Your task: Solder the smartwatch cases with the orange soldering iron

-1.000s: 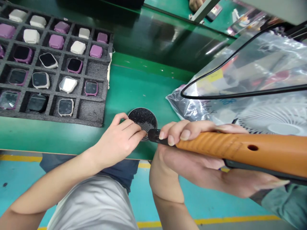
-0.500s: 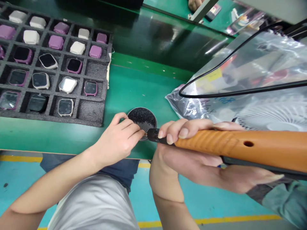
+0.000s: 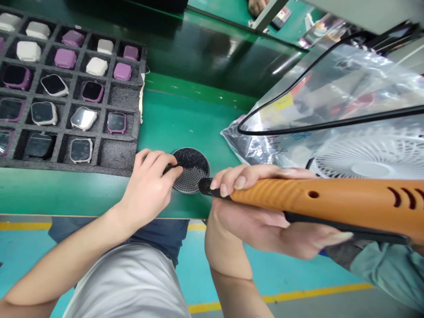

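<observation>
My right hand (image 3: pixel 265 207) grips an orange electric screwdriver (image 3: pixel 327 205) lying nearly level, its black nose pointing left at the rim of a small round black dish (image 3: pixel 191 170) with a perforated bottom. My left hand (image 3: pixel 149 187) rests on the green bench (image 3: pixel 179 123) at the dish's left edge, fingers curled and pinched against the rim. What the fingertips hold is hidden. The dish sits near the bench's front edge.
A black foam tray (image 3: pixel 127 92) with several purple and white watch bodies in its cells lies at left. A clear plastic bag (image 3: pixel 331 101) and a white fan (image 3: pixel 367 159) are at right. Another person's hand (image 3: pixel 256 6) shows at the top.
My left hand has drawn back from the dish's near side to its left rim. The view and the screwdriver have shifted slightly left.
</observation>
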Action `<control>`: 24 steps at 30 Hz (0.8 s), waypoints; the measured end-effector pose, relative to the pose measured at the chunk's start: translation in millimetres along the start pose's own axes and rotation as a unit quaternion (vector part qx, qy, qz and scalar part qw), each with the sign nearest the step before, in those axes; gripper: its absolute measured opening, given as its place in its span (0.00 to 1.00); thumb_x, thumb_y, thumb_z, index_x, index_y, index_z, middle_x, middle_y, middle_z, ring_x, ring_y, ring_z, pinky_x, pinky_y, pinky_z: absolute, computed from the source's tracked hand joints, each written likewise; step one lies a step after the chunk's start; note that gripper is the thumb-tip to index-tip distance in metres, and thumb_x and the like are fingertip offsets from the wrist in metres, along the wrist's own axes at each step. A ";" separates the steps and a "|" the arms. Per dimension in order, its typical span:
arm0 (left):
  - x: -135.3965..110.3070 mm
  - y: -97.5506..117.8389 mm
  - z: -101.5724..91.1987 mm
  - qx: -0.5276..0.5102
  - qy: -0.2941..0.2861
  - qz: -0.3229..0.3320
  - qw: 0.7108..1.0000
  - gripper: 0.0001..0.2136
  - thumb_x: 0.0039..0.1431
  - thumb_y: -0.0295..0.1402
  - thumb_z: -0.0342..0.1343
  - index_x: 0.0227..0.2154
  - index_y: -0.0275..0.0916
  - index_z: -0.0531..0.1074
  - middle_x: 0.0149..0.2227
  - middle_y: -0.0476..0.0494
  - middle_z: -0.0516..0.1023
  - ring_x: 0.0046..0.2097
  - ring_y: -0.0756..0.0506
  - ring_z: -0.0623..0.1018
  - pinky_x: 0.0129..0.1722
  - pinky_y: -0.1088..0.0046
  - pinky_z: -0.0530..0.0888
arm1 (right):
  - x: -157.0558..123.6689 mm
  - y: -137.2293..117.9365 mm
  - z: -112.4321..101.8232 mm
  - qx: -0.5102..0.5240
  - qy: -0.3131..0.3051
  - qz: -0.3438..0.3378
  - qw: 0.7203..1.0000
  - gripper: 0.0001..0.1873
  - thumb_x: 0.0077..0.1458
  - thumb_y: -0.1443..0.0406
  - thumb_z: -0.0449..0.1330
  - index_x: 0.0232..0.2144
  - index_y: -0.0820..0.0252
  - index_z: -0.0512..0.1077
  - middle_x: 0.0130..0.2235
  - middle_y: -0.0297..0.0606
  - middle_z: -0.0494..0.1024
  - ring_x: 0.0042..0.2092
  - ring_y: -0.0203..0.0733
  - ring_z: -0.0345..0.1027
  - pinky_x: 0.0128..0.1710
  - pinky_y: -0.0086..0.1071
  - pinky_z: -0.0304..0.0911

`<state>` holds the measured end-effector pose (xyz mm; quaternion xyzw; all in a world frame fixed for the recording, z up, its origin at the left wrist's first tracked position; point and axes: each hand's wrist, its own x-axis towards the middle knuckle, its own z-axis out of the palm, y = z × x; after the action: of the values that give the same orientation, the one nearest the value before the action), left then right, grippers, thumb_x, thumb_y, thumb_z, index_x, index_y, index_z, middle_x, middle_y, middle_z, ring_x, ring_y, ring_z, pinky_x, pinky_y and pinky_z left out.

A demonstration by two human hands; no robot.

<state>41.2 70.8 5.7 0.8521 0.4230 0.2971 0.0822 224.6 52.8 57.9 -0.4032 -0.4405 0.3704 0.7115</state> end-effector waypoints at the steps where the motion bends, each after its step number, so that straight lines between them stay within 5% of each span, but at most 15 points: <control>1: -0.4 1.4 -3.0 -0.006 0.005 -0.002 1.000 0.11 0.70 0.22 0.57 0.48 0.37 0.81 0.48 0.38 0.84 0.51 0.37 0.79 0.54 0.49 0.73 | -0.4 4.1 3.2 0.029 0.018 -0.033 0.999 0.23 0.61 0.40 0.60 0.46 0.45 0.78 0.30 0.30 0.73 0.25 0.39 0.65 0.24 0.39 0.66; 4: -6.3 6.6 -19.3 0.001 -0.010 -0.002 1.000 0.12 0.70 0.20 0.54 0.50 0.34 0.78 0.48 0.37 0.84 0.50 0.37 0.80 0.55 0.49 0.75 | -2.5 11.6 11.0 0.067 0.041 -0.063 0.995 0.20 0.63 0.47 0.61 0.49 0.50 0.79 0.32 0.32 0.77 0.27 0.40 0.69 0.25 0.38 0.69; 10: -39.8 -2.6 -50.6 0.045 -0.126 0.025 0.991 0.14 0.68 0.20 0.52 0.52 0.33 0.77 0.60 0.33 0.82 0.62 0.32 0.79 0.69 0.35 0.62 | -14.0 1.0 13.2 0.028 -0.034 0.007 0.999 0.23 0.61 0.43 0.64 0.49 0.48 0.78 0.33 0.31 0.77 0.26 0.40 0.70 0.25 0.41 0.70; 15: -57.2 -20.2 -45.5 -0.003 -0.111 0.039 0.993 0.05 0.72 0.29 0.60 0.46 0.40 0.79 0.56 0.39 0.83 0.56 0.37 0.82 0.67 0.44 0.68 | -23.0 -9.3 15.4 -0.030 -0.014 0.063 0.997 0.20 0.65 0.43 0.63 0.48 0.47 0.78 0.34 0.31 0.76 0.30 0.42 0.71 0.29 0.45 0.72; 24: -61.6 -23.7 -42.0 -0.036 -0.134 0.045 0.989 0.18 0.73 0.27 0.55 0.61 0.43 0.78 0.64 0.41 0.80 0.60 0.37 0.78 0.69 0.41 0.64 | -25.4 -7.7 19.6 -0.085 -0.012 0.057 0.995 0.22 0.66 0.43 0.62 0.50 0.48 0.75 0.34 0.31 0.77 0.28 0.42 0.71 0.27 0.44 0.73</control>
<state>-27.6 33.6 3.5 0.8990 0.3584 0.1985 0.1550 199.1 32.2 62.1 -0.4819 -0.4551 0.3762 0.6474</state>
